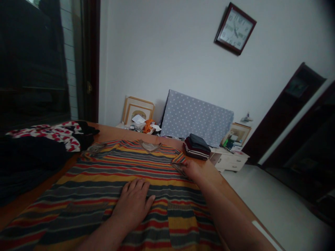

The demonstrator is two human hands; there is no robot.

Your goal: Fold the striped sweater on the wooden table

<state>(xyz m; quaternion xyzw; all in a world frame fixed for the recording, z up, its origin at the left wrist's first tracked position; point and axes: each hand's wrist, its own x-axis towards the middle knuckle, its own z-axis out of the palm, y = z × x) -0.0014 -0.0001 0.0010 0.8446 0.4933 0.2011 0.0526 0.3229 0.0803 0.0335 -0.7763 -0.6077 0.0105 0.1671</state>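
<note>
A striped short-sleeved garment (154,174) in red, yellow, grey and dark blue lies spread out on the wooden table (222,181). Its V-neck points away from me, and two pockets show near my side. My left hand (134,200) rests flat on the middle of the cloth, fingers stretched out. At the right sleeve, my right hand (191,169) has its fingers closed on the cuff. The left sleeve lies out toward the far left, its end a little crumpled.
Dark and red-patterned clothes (52,137) are heaped at the left. A folded clothes stack (196,146) sits at the far right table edge. Behind are a dotted cloth cover (196,113), a picture frame (138,108), a white cabinet (231,162) and a wall clock (235,29).
</note>
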